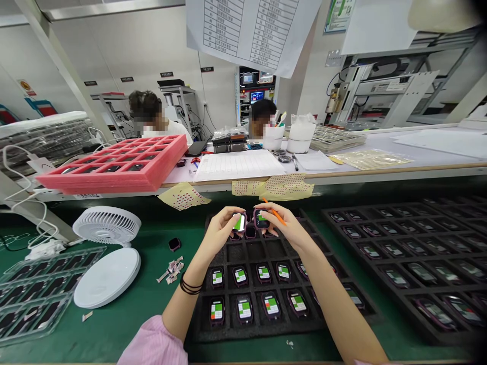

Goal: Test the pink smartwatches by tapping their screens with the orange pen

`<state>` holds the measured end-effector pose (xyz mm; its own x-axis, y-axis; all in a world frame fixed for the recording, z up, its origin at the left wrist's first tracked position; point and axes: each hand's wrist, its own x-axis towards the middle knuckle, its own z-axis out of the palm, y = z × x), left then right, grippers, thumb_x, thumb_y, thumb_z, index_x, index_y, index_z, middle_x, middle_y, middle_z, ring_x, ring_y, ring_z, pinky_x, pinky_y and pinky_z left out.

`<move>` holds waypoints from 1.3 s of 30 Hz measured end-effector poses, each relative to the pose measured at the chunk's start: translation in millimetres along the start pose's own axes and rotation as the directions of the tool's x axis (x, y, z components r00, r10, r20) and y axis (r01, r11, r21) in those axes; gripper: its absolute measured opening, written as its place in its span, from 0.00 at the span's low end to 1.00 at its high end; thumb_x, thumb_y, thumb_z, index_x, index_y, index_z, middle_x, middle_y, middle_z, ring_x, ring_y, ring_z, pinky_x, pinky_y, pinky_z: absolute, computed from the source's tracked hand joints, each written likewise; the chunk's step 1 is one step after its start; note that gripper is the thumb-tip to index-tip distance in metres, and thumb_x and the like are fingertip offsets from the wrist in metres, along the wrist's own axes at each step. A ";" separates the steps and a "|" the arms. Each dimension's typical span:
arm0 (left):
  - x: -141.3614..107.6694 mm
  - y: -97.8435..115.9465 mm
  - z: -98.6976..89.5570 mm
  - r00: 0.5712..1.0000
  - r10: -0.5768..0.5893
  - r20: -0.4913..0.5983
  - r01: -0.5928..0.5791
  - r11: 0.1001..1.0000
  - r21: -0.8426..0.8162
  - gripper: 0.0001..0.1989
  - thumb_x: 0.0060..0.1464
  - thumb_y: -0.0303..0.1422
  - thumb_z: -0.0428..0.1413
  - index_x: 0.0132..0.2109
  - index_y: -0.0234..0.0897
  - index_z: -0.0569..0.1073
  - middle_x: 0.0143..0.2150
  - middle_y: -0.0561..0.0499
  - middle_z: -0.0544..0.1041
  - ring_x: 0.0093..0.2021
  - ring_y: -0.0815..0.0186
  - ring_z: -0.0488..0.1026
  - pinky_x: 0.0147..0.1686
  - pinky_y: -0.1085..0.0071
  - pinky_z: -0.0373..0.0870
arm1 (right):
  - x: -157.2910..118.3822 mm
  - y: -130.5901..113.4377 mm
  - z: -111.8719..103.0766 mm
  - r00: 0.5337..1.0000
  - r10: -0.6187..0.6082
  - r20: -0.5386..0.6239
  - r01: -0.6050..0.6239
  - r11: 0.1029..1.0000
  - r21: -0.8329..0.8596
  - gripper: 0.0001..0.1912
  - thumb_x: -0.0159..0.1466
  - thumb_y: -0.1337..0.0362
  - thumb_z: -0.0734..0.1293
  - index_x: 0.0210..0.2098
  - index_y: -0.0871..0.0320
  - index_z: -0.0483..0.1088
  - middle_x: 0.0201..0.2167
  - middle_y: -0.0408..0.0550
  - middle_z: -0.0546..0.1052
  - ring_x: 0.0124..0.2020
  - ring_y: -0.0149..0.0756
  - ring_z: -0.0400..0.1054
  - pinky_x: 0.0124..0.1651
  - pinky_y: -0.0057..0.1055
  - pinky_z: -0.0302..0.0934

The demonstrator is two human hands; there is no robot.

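Observation:
My left hand (224, 225) grips a smartwatch (239, 222) without a strap, its screen lit green and white, thumb resting on the glass. In my right hand (283, 223) is a second smartwatch (262, 218), dark with a green patch; an orange pen-like stick (274, 212) is tucked between the fingers of that hand. Both hands hover over the far part of a black foam tray (228, 332). Its near pockets hold several watch bodies with lit screens, such as a smartwatch (244, 307). Some pockets under my hands hold no watch.
At right lies another black tray (384, 289) of watches. To the left are a white fan (108, 276), clear plastic trays (57, 299), a lone watch (174, 244) and small scraps (172, 269). A raised shelf edge (342, 175) carries a pink foam tray (152, 175). Two people sit beyond.

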<state>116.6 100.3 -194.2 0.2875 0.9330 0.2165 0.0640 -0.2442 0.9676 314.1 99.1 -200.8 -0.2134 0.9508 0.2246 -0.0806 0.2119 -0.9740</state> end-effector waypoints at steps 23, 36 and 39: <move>8.7 -22.9 -2.2 0.994 0.107 0.017 -0.106 0.992 -0.067 0.29 0.56 0.33 0.54 0.63 0.40 0.59 0.54 0.43 0.70 0.42 0.64 0.74 0.29 0.76 0.70 | 1.1 1.3 -1.7 1.000 0.001 0.008 -0.001 1.000 0.000 0.19 0.58 0.56 0.69 0.47 0.56 0.70 0.31 0.44 0.70 0.24 0.30 0.69 0.16 0.23 0.52; 6.3 -6.3 -4.3 0.996 0.025 -0.080 -0.025 1.000 -0.002 0.17 0.56 0.44 0.53 0.43 0.36 0.74 0.32 0.51 0.74 0.24 0.71 0.71 0.20 0.77 0.65 | -0.2 2.4 -1.1 1.000 -0.019 -0.017 0.018 0.999 -0.026 0.18 0.63 0.53 0.64 0.46 0.58 0.72 0.26 0.44 0.72 0.21 0.30 0.69 0.16 0.24 0.51; 6.1 -6.7 -2.9 0.993 0.036 -0.115 -0.037 0.999 -0.004 0.17 0.53 0.45 0.57 0.41 0.35 0.74 0.30 0.51 0.72 0.25 0.72 0.69 0.20 0.79 0.66 | -1.2 0.5 -0.7 1.000 -0.016 0.001 0.016 1.000 -0.024 0.18 0.62 0.53 0.65 0.45 0.58 0.71 0.29 0.45 0.71 0.23 0.31 0.70 0.16 0.24 0.52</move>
<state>115.2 108.3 -199.0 0.1780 0.9478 0.2646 0.0497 -0.2772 0.9595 315.0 98.2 -201.6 -0.2133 0.9470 0.2402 -0.0608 0.2326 -0.9707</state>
